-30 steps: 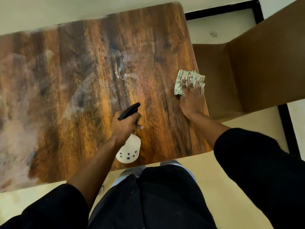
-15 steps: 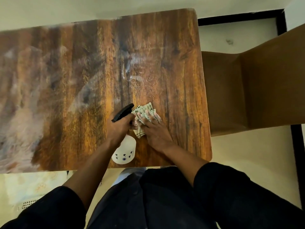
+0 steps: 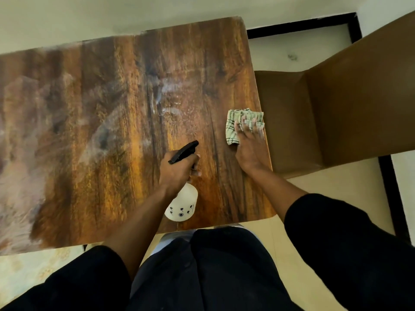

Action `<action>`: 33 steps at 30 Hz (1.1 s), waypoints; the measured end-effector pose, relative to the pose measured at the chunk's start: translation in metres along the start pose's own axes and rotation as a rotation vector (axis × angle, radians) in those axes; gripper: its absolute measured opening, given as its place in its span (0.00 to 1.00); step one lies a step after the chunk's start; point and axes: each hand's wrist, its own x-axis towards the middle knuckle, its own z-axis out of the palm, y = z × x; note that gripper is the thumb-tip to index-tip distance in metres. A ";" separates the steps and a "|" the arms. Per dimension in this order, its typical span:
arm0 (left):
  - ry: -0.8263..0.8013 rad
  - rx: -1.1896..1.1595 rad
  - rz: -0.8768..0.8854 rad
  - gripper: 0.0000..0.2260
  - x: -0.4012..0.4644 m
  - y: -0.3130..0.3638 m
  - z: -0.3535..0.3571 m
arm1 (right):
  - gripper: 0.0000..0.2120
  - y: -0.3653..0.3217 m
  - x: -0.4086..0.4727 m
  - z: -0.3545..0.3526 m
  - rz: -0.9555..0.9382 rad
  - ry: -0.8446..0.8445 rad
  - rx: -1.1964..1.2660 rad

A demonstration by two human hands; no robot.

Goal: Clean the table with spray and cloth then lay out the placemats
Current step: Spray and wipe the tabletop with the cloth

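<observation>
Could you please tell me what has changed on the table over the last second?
The right hand swept the cloth from the table's right edge in beside the spray bottle, then back out to that edge. The left hand kept its grip on the bottle. No placemats are laid.

We are looking through a single head-worn camera, pointing steeply down and slightly forward from above the person's own torso, so we are seeing the wooden desk [image 3: 107,135] almost from overhead. The wide lens is bending the desk's edges. We are sitting close: the dark sleeves [image 3: 350,248] and lap are filling the bottom of the view, the desk is spreading across the middle and left, and a brown chair [image 3: 336,104] is showing at the right, with pale floor [image 3: 332,182] around it.
</observation>
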 end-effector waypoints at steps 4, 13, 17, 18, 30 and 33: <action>-0.065 0.001 0.010 0.09 0.002 0.006 0.018 | 0.32 0.014 -0.054 0.018 0.012 0.040 0.021; -0.096 0.036 0.006 0.09 0.015 0.023 0.043 | 0.33 0.036 -0.117 0.042 0.067 0.035 0.006; -0.123 0.056 0.024 0.10 0.026 0.035 0.046 | 0.33 0.038 -0.084 0.029 0.069 0.047 0.026; -0.116 0.068 0.034 0.10 0.030 0.039 0.047 | 0.33 0.039 -0.072 0.024 0.071 0.055 0.030; 0.189 0.032 0.029 0.08 0.080 0.087 0.043 | 0.33 0.032 0.067 -0.021 0.063 0.077 0.072; 0.238 0.109 0.036 0.05 0.084 0.090 0.041 | 0.33 0.031 0.062 -0.018 0.047 0.113 0.073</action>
